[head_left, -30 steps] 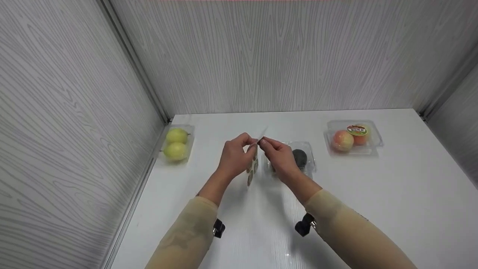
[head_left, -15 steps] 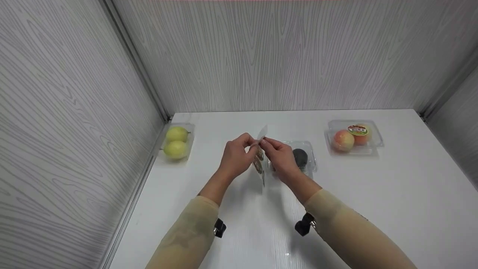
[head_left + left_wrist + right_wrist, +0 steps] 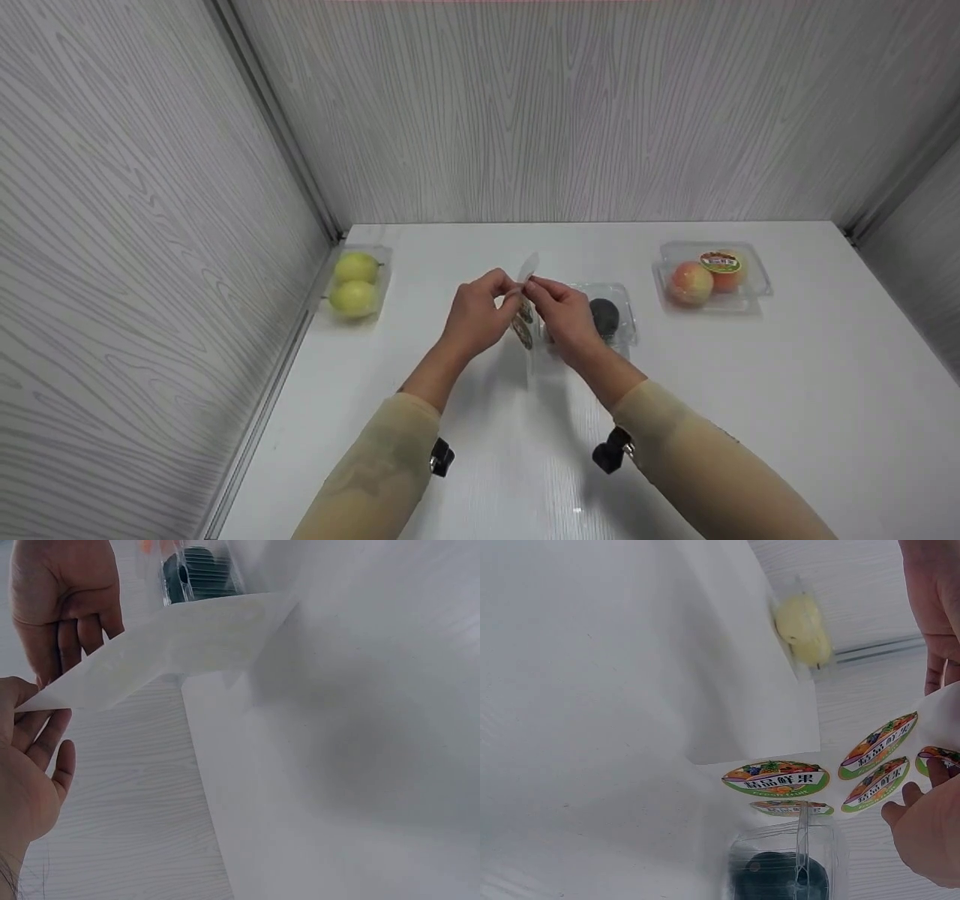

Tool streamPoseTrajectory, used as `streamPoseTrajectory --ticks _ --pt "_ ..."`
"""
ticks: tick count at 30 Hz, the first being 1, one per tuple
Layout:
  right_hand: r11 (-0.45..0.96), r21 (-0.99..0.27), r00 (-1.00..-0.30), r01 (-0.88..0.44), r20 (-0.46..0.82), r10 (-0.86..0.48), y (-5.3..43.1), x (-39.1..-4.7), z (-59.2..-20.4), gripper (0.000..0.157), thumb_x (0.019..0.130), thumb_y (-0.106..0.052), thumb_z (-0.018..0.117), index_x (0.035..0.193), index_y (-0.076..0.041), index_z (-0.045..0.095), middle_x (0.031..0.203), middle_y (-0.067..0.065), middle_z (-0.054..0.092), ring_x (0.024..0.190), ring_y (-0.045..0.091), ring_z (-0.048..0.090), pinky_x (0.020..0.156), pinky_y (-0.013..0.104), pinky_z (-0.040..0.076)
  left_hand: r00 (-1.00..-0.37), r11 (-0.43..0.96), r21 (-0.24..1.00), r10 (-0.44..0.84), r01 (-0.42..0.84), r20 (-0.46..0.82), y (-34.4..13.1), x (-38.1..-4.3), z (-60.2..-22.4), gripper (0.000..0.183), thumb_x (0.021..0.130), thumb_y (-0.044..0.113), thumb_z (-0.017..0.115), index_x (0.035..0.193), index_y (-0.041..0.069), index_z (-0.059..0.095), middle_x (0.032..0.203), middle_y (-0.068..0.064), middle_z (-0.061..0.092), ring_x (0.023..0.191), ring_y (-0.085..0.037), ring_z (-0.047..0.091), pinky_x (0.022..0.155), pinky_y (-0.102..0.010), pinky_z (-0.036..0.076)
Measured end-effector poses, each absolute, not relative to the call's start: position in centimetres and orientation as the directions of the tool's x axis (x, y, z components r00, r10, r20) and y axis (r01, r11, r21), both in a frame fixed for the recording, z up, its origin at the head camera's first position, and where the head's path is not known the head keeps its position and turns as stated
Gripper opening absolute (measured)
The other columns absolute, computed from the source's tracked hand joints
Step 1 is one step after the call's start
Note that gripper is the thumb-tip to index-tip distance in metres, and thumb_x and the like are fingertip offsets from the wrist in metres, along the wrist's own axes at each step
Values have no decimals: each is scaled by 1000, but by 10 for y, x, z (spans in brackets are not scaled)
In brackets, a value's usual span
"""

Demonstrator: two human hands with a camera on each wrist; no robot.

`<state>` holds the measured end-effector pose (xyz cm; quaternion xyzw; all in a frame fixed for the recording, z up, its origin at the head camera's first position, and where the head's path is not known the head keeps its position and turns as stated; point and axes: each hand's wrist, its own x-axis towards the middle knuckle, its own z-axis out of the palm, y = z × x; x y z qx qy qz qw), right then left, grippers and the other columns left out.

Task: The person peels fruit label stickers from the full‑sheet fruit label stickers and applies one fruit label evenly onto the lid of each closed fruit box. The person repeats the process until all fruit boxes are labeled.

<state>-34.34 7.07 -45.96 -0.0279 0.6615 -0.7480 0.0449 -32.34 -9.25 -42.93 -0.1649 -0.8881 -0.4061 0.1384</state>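
Sticker sheet (image 3: 202,637) hangs above the bench (image 3: 517,487), left hand (image 3: 477,317) and right hand (image 3: 564,316) each pinching it; probably light, floppy, easily creased, so best held by its bare edges

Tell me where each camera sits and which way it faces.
Head: on the head, looking forward and down at the sticker sheet; left hand, right hand and sleeves show.
Left wrist: on that wrist, facing the sheet's blank side; both hands show.
Right wrist: likewise, facing its printed fruit labels; both hands show.
Head and right wrist share the yellow pears.
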Motion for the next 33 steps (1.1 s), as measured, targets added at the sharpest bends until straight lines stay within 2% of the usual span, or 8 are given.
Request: streamPoseTrajectory --ticks 4,9,11,15,26,29,31,33 --pt "-115 -993 -994 36 -24 -103 71 -344 -461 40 108 -21 65 140 3 66 141 18 67 139 27 58 116 39 44 -916 622 681 173 386 362 -92 -324 -430 5 103 14 68 98 13 69 109 1 80 116 -16 72 100 -42 55" --pt "-96 -995 -995 31 -22 -95 70 -344 -461 38 107 -23 67 136 1 70 137 16 70 136 26 60 116 41 44 -921 628 681 178 377 346 -93 -323 -431 5 103 14 67 98 14 69 108 1 80 90 -14 70 97 -42 56" --pt "-94 -995 -995 24 -15 -95 70 -343 -460 38 107 -23 68 135 2 71 135 17 70 136 26 60 116 41 44 -919 628 676 188 384 348 -93 -323 -430 5 103 13 67 98 13 69 110 0 80 90 -16 71 97 -42 56" --pt "-101 -995 -995 8 3 -99 70 -342 -459 37 107 -21 67 132 5 71 134 17 71 136 28 60 116 42 44 -912 626 668 205 402 357 -93 -323 -430 5 103 13 67 98 12 69 113 -2 80 116 -18 73 102 -42 55" --pt "-60 -998 -997 7 -2 -75 70 -341 -459 38 104 -27 71 128 2 75 130 15 73 132 26 62 114 42 46 -914 637 661 202 396 353 -93 -324 -433 6 101 13 70 95 13 68 110 0 81 108 -15 74 99 -41 56" --pt "-54 -999 -997 0 3 -71 70 -341 -459 36 104 -26 71 126 2 76 128 16 74 130 27 63 113 43 47 -912 644 653 200 398 358 -93 -324 -434 8 101 13 69 94 13 68 106 1 81 87 -10 70 85 -34 56" --pt "-51 -999 -998 -3 6 -59 70 -341 -460 33 104 -24 70 122 2 77 125 15 75 128 26 64 112 43 47 -912 650 648 204 398 356 -93 -324 -435 8 102 14 69 94 13 68 104 2 81 72 -9 56 74 -31 50" --pt "-49 -999 -999 -3 5 -48 70 -342 -461 31 104 -23 70 120 2 78 122 14 76 125 25 65 111 43 48 -913 650 648 208 397 350 -93 -324 -435 8 102 14 69 94 13 68 103 2 80 67 -12 45 69 -31 44"
